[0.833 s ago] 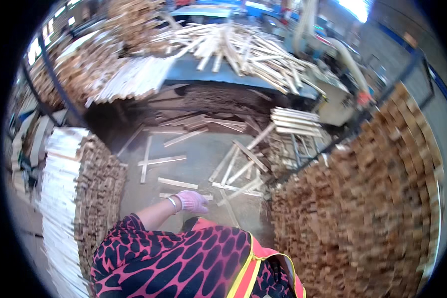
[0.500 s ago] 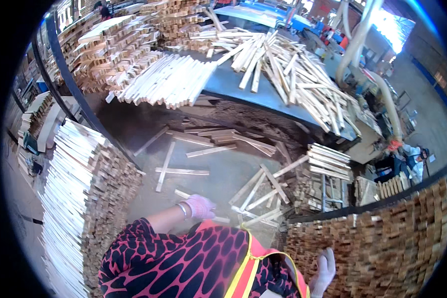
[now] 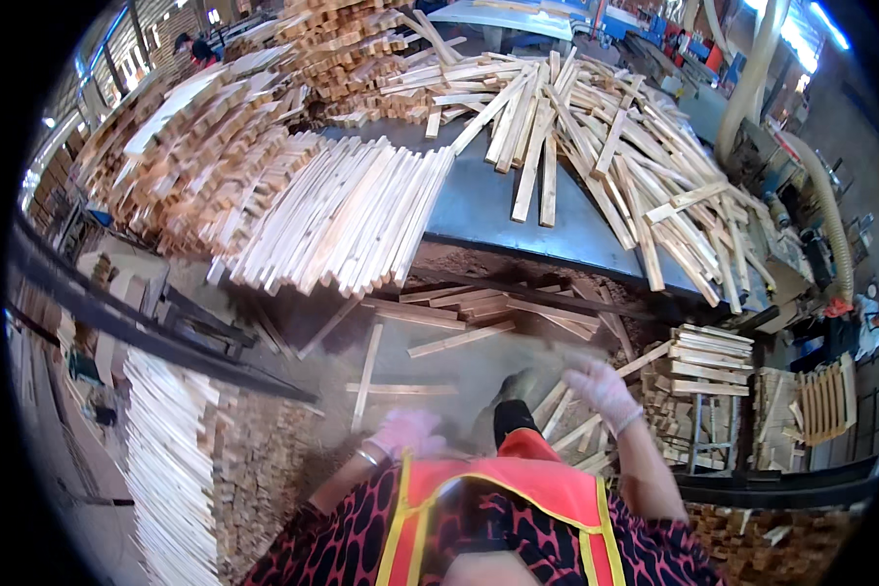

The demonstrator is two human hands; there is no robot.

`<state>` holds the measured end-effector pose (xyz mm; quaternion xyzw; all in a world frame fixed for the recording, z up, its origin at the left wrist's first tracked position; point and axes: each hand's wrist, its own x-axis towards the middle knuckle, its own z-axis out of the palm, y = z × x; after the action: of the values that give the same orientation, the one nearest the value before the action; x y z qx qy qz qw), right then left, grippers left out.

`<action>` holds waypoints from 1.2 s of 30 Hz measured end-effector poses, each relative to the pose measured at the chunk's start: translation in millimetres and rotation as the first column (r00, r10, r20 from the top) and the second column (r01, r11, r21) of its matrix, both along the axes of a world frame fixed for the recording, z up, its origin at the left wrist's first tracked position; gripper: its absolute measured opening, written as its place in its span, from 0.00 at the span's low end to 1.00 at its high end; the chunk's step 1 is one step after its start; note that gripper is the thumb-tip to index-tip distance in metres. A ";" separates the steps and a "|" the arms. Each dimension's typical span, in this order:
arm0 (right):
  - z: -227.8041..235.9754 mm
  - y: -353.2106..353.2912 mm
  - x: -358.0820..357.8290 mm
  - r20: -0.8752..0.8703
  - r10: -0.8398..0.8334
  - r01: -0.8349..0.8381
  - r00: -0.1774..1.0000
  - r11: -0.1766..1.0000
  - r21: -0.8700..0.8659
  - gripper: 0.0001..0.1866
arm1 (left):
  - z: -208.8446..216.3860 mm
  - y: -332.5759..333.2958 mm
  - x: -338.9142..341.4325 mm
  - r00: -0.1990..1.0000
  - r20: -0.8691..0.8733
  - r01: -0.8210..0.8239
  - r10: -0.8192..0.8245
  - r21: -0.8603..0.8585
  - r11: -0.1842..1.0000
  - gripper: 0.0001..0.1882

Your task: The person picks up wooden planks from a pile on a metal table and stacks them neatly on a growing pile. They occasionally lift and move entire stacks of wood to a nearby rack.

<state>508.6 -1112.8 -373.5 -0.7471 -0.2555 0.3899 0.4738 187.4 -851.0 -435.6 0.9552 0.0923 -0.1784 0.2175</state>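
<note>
Floor strips [image 3: 459, 339] lie ahead of your hands, scattered over the floor [image 3: 425, 369] between you and the table [image 3: 479, 210]. Key relation: one crosswise strip [image 3: 400, 389], long axis side to side, sits just beyond your left hand [image 3: 406, 432]. A lengthwise strip [image 3: 368, 366], axis running away from you, meets it near its left end. Left hand is the nearer one to both. It's gloved, low, close to your vest [image 3: 557, 493]; nothing seen in it, and blur hides whether fingers are spread or together. Right hand [image 3: 601, 391], also gloved, reaches farther forward, nearest the slanted strips [image 3: 647, 358] that run up and right. Nothing seen in that one either; can't tell finger spread. Contact with wood: can't confirm for either.

In the way: your shoe [image 3: 518, 383], planted between the hands. Pale-topped stack [image 3: 171, 459] on your left, dark rail [image 3: 137, 327] beyond it. Another low rail [image 3: 772, 493] on the right.

Farther out: jumbled strips [image 3: 415, 315] just short of the table edge; small pale stack [image 3: 710, 359] off right. On the table: neat row [image 3: 352, 205] at left, axes roughly away from you; loose pile [image 3: 606, 146] right, axes mixed. Past that: hose [image 3: 820, 205] right, brown stacks [image 3: 347, 49] left.
</note>
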 end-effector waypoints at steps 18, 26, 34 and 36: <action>-82.4 386.0 260.9 0.404 -0.137 0.056 0.904 0.977 0.206 0.49 | 4.8 186.8 383.4 0.659 0.219 -0.592 0.720 -0.439 0.676 0.34; -52.1 402.9 308.1 0.402 0.252 -0.316 0.880 0.943 0.101 0.23 | 1.9 241.5 416.8 0.485 0.011 -0.837 0.874 -0.284 0.468 0.31; -44.4 529.5 398.5 0.791 0.351 -0.377 0.502 0.911 -0.165 0.19 | -42.4 282.7 384.9 0.786 0.489 -0.616 0.379 0.560 0.554 0.32; -58.3 541.4 397.0 0.863 0.351 -0.409 0.363 0.893 -0.191 0.17 | -13.6 292.1 389.9 0.801 0.304 -0.593 0.515 0.520 0.615 0.32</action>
<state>905.6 -571.4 -431.8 -0.7453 -0.6378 0.0384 0.1904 577.3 -558.8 -449.2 0.9066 0.4198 -0.0047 -0.0416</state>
